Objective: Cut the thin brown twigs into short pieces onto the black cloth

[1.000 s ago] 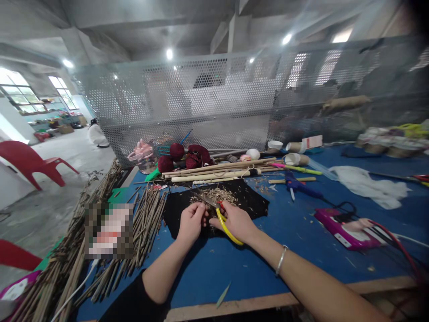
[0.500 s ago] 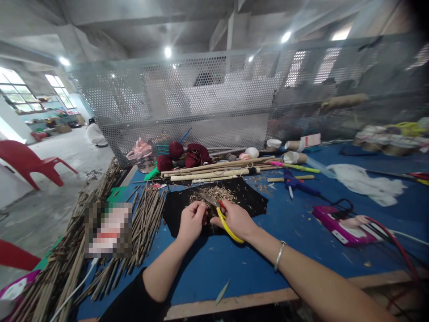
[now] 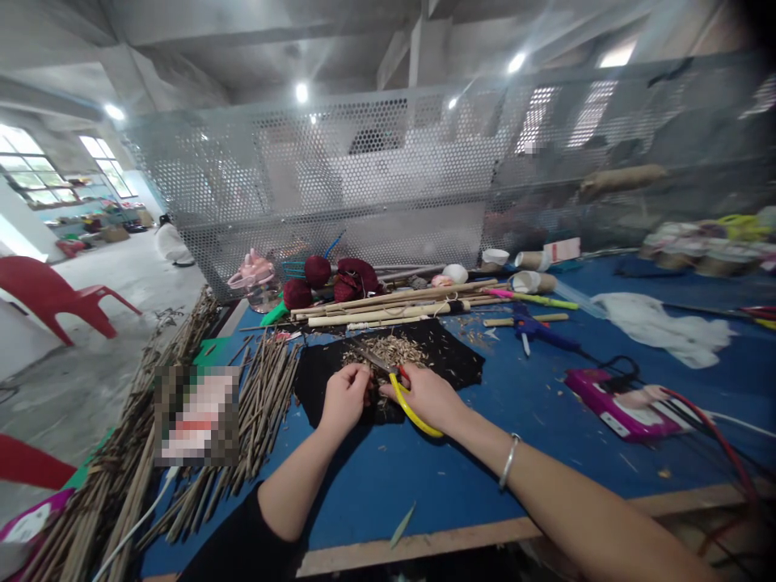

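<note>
On the blue table [image 3: 461, 489] lies a black cloth [image 3: 464, 360] under wood bits [image 3: 400, 352]. Above them, the right hand [image 3: 428, 398] grips the scissors [image 3: 411, 406]; the left hand's [image 3: 345, 396] fingers are curled, their hold unclear.

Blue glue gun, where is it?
In the head view, the blue glue gun lies on the right side of the blue tabletop, just right of the black cloth and beyond the purple power strip.
</note>
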Demonstrator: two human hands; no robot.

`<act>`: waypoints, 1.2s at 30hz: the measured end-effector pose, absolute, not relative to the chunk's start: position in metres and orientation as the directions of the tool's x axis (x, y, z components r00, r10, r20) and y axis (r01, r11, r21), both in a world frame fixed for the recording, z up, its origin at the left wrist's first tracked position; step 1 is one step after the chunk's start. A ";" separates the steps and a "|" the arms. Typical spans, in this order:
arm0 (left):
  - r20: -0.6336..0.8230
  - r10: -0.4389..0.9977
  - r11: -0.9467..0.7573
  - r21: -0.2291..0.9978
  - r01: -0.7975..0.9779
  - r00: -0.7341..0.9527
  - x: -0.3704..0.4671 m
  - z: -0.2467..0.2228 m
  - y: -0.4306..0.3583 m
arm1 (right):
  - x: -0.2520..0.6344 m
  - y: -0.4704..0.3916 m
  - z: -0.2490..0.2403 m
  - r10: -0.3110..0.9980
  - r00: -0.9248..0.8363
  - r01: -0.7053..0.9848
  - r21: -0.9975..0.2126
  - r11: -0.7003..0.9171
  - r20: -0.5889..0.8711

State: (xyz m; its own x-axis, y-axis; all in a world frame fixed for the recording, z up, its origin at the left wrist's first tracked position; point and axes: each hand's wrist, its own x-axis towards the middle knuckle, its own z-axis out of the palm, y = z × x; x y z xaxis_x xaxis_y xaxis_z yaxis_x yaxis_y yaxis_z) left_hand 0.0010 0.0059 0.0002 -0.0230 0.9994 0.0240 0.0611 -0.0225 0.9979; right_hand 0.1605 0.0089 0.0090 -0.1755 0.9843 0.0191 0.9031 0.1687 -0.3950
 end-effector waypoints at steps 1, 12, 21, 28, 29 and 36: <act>0.023 0.999 -0.022 0.998 0.064 -0.022 0.001 0.000 0.006 | 0.161 0.009 0.009 0.984 -0.177 0.904 -0.393 0.167 0.011; 0.141 0.990 -0.141 0.971 0.191 0.015 -0.002 0.000 0.005 | 0.161 0.007 0.015 0.976 -0.189 0.916 -0.337 0.216 0.111; 0.167 0.986 -0.160 0.948 0.274 -0.002 -0.005 -0.006 0.007 | 0.159 0.008 0.017 0.987 -0.160 0.920 -0.361 0.152 0.009; 0.053 0.997 -0.051 0.998 0.040 -0.063 -0.002 0.003 0.006 | 0.160 0.006 0.019 0.985 -0.165 0.916 -0.363 0.170 0.045; 0.040 0.997 -0.041 0.999 -0.006 -0.069 -0.001 0.004 0.006 | 0.160 0.005 0.019 0.984 -0.168 0.915 -0.362 0.178 0.060; 0.029 1.000 -0.029 0.996 -0.081 -0.008 0.001 0.007 0.005 | 0.156 0.000 0.019 0.972 -0.224 0.883 -0.406 0.236 0.076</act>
State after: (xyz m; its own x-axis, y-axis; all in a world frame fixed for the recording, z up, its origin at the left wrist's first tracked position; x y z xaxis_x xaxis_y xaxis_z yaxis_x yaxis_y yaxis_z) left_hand 0.0009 0.0046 0.0074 -0.0082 0.9996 0.0288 -0.0811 -0.0293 0.9963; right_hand 0.1556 0.0003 0.0189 -0.2242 0.9716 0.0760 0.8828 0.2355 -0.4064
